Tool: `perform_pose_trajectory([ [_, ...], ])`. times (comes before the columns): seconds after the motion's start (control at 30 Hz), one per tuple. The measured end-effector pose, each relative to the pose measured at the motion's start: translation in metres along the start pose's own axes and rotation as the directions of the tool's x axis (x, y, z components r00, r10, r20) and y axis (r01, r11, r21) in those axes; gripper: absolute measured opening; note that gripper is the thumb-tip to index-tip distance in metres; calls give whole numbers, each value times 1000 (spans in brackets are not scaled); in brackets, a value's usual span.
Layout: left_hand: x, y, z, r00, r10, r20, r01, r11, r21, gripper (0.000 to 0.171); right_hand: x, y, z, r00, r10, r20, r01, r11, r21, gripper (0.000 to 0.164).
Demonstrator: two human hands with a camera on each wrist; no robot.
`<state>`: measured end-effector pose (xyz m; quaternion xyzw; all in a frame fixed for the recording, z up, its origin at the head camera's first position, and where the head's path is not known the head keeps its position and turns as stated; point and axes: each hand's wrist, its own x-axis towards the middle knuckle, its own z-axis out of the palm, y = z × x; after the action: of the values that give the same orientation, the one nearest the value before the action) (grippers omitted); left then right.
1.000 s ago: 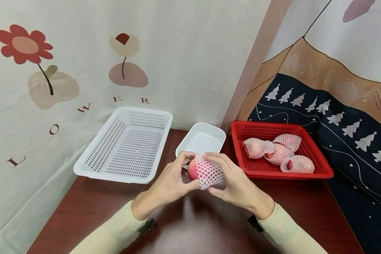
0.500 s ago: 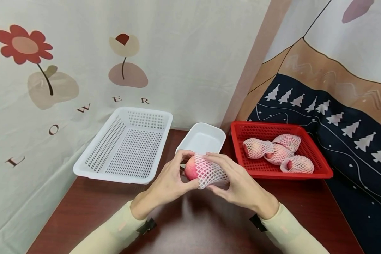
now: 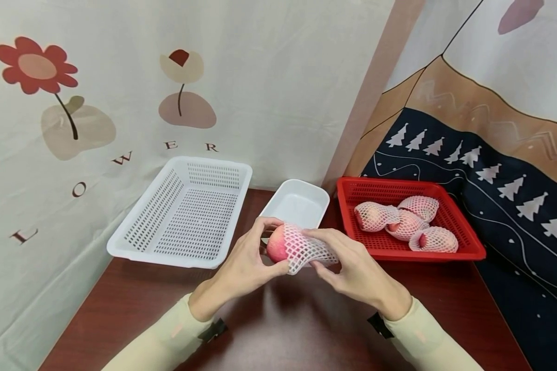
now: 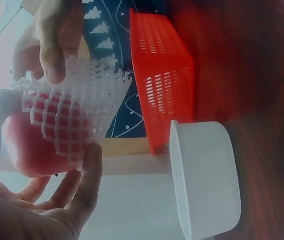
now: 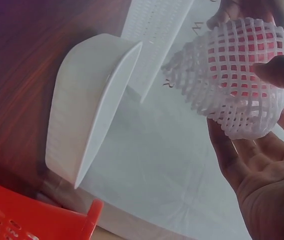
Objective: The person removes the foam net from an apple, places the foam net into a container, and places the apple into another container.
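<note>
In the head view a red apple [image 3: 276,245] is held up over the table, its left side bare. A white foam net sleeve [image 3: 302,249] covers its right side, and the sleeve's loose end extends to the right. My left hand [image 3: 243,265] grips the apple from the left, thumb below and fingers above, at the sleeve's edge. With thumb and fingers my right hand [image 3: 359,269] holds the sleeve from the right. The left wrist view shows the bare red skin below the net, with fingertips on both sides. In the right wrist view the netting hides much of the apple.
A small white dish [image 3: 301,206] stands just behind my hands. At left is a white perforated basket [image 3: 167,259]. To the right, a red basket [image 3: 427,256] holds several net-wrapped fruits [image 3: 407,225]. Printed curtains hang behind the brown table [image 3: 288,335].
My right hand has shifted to the right, drawing the foam net sleeve with it. The apple and left hand have moved slightly left, and more of the apple's skin shows.
</note>
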<state>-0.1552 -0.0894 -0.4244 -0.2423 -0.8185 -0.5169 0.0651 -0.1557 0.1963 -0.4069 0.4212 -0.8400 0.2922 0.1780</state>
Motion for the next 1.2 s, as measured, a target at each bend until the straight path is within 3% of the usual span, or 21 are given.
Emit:
perform_pose_trajectory([
  [0.8,1,-1,-2,1000,-11,7,11,1000,3,77,-1,2,-2,999,30,-40,-30,999,-12,58],
  [1.2,1,-1,-2,1000,-29,0,29,1000,-11,78,-2,6,-1,995,-37,-98,35,999,-24,59],
])
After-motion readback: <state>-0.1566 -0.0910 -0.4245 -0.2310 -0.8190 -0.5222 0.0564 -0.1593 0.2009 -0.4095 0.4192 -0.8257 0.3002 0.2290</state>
